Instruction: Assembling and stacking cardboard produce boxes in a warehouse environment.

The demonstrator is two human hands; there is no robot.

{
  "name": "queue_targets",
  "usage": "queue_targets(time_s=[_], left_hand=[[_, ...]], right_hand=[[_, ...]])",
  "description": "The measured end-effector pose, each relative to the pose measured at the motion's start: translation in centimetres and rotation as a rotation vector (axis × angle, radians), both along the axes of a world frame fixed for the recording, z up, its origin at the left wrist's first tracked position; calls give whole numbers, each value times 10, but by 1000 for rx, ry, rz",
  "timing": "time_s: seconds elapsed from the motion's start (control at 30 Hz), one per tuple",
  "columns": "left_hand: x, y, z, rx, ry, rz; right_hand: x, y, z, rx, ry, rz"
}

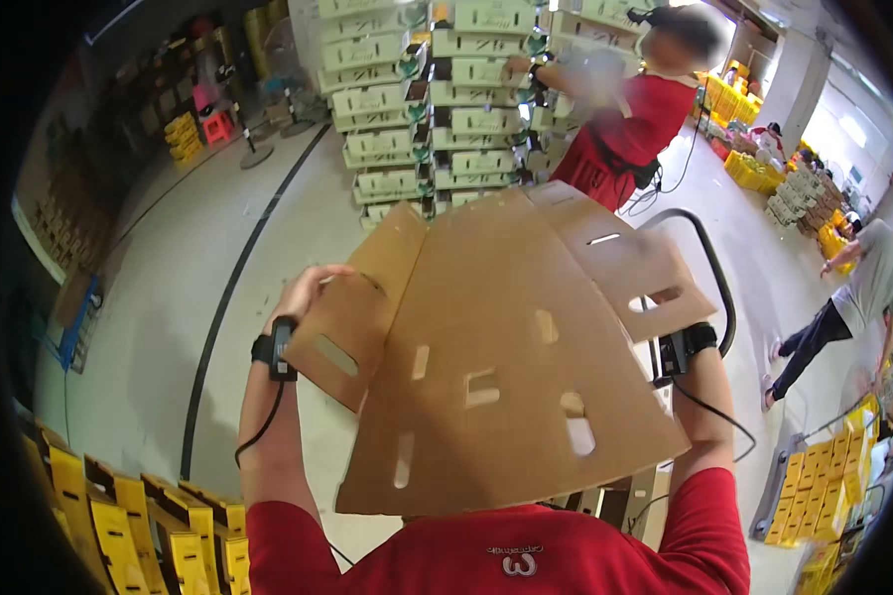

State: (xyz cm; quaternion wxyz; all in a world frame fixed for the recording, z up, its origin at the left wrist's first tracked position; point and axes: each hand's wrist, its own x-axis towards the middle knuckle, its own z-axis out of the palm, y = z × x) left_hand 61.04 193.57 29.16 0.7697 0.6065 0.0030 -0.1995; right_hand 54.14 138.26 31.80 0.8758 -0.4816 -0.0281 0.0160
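A large brown cardboard sheet (506, 297) with several slots cut through it spans the middle of the view, close to my chest. It is creased, with a left flap (342, 312) and a right flap (635, 268) bent along fold lines. My left hand (313, 290) is closed on the outer edge of the left flap, fingers lying over it. Beyond the lower corner of the right flap, my right forearm (701, 426) reaches up to the sheet. The cardboard hides my right hand and its fingers. Each wrist wears a black strap with a small cabled device.
Tall stacks of pale green cartons (476, 99) stand ahead. A person in red (615, 129) reaches toward them. A black tubular handle (714, 268) rises at right. Yellow cartons (159, 526) stand lower left, more (814, 481) lower right. Another person (853, 297) walks far right.
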Motion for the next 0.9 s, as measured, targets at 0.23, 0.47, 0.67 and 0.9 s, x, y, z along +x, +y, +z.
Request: queue_targets(time_s=[0.23,0.47,0.67,0.9], left_hand=[[44,41,-60,-731,-6,-125],[31,22,-25,-68,-281,-1],[-11,-45,-18,458,-462,-525],[-135,-57,-84,708,-564,-376]], right_hand=[[-12,11,-29,52,-264,-9],[-34,16,-44,-177,-115,-223],[-81,52,-50,-1288,-60,6],[-193,110,-108,-1486,-127,250]])
